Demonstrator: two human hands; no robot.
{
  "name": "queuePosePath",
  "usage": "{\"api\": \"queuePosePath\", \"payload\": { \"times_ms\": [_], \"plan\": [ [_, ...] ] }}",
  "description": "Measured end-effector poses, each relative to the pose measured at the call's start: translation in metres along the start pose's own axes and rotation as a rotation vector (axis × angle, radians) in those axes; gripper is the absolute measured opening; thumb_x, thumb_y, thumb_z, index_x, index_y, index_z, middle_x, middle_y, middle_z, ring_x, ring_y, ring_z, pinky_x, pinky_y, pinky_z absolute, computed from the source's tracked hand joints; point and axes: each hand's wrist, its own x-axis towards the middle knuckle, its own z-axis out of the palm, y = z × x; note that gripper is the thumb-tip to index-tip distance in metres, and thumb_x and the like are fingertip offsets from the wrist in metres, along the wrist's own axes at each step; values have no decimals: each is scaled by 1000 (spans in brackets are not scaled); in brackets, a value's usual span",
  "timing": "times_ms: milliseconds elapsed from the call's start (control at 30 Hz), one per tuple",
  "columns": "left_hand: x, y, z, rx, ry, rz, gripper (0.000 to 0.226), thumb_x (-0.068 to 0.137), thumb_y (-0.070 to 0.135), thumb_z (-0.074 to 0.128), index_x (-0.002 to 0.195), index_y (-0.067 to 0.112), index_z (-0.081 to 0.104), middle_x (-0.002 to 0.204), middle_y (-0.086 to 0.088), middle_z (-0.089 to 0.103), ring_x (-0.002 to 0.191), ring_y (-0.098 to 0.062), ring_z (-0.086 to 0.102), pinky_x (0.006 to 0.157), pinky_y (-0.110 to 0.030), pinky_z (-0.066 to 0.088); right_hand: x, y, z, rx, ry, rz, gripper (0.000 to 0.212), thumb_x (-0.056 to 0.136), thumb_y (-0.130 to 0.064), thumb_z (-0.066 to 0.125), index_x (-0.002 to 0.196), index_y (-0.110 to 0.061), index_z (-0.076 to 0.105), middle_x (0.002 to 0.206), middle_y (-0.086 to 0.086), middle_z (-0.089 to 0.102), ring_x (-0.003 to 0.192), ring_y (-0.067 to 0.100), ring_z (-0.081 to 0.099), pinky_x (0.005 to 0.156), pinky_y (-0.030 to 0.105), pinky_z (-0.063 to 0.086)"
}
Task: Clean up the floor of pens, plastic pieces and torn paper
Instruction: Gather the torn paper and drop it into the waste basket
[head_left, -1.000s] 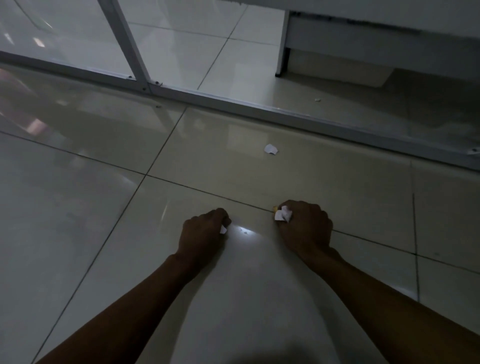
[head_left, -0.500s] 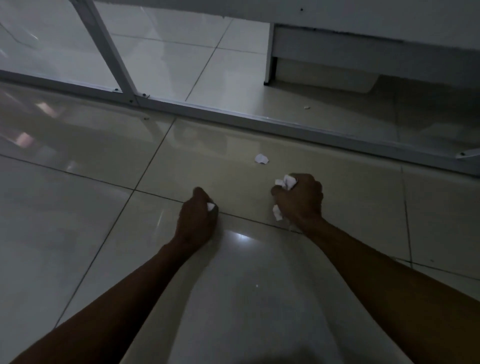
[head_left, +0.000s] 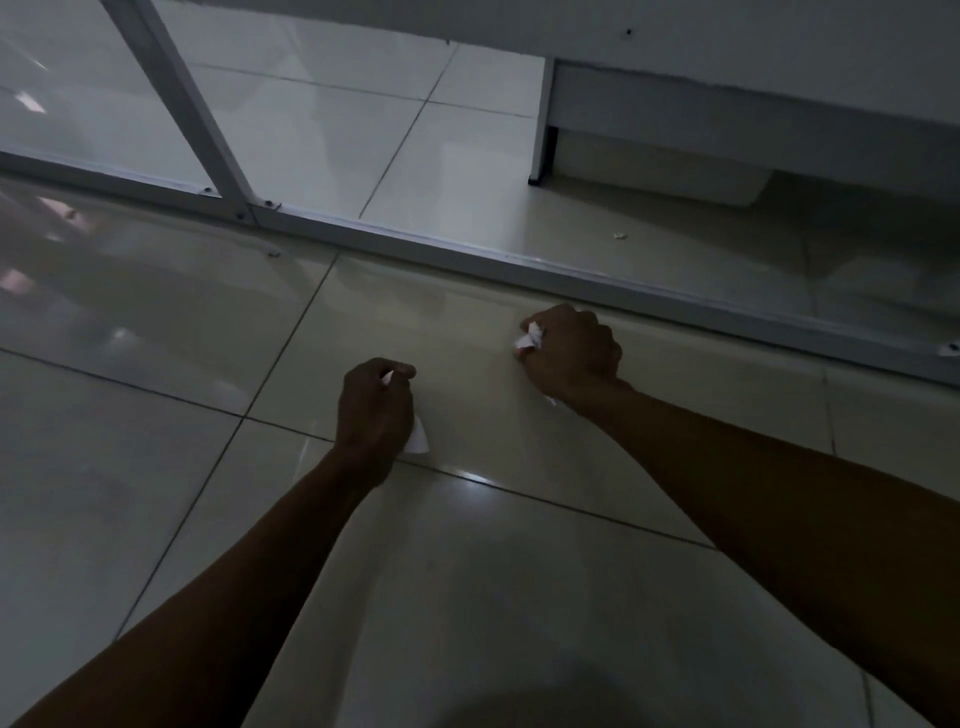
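White torn paper is bunched in the curled fingers of the right hand, low over the glossy beige tiled floor beside a metal door track. The left hand is fisted round more paper scraps. A tiny scrap lies beyond the track, near a white cabinet. The room is dim.
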Motion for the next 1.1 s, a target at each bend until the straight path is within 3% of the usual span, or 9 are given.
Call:
{"api": "queuePosePath", "payload": {
  "times_ms": [167,333,400,500,633,767,867,1033,1100],
  "plan": [
    [0,15,-1,-136,-24,-25,22,96,19,55,85,6,68,67,-7,56,63,-17,51,66,-30,41,-4,1,8,-93,21,-81,23,90,-29,55,111,-22,63,121,8,58,111,34,54,90,33,39],
    [-1,28,1,-208,-4,-68,39,94,33,58,64,9,64,62,-7,58,58,-14,53,58,-25,42,-9,0,5,-26,-5,-78,21,88,-28,57,106,-18,63,118,10,59,109,34,54,90,32,40],
    [0,31,4,-257,23,-94,47,93,34,60,53,10,58,49,-3,55,51,-17,52,56,-27,42,-13,4,3,84,32,-44,11,86,-30,59,84,-20,63,103,10,63,100,32,60,82,29,43],
    [-5,38,11,-272,9,-95,56,93,35,60,45,9,47,34,2,45,43,-19,49,51,-26,43,-20,13,-4,265,65,-7,37,82,-26,59,51,-14,42,61,1,56,68,24,65,61,23,44],
    [-13,57,28,-278,8,-154,59,90,41,63,44,8,47,35,-2,46,40,-19,50,47,-22,41,-33,24,-27,491,73,54,40,79,-20,63,48,-13,38,39,-5,45,38,7,48,41,17,39],
    [-26,89,61,-369,-112,-225,59,84,38,70,37,12,47,34,-3,44,38,-20,45,54,-29,41,-47,39,-65,646,143,155,34,78,-22,69,55,-15,45,52,7,46,46,15,50,44,21,38],
    [-44,124,93,-373,-190,-186,49,84,34,71,46,12,48,44,-6,48,49,-20,48,59,-31,39,-59,54,-107,732,212,203,36,82,-22,70,57,-13,46,53,12,51,45,20,55,37,20,38],
    [-85,197,140,-401,-380,-133,45,89,34,63,55,11,45,30,2,40,32,-13,44,46,-19,35,-81,84,-189,838,353,207,45,82,-22,74,50,-14,43,34,-3,48,32,16,52,40,23,42],
    [-108,226,156,-396,-448,-90,45,89,33,62,54,12,44,34,-2,40,37,-18,44,47,-19,34,-96,102,-222,837,414,205,45,83,-21,73,49,-12,44,33,-2,48,31,15,50,39,20,40]
  ]
}}
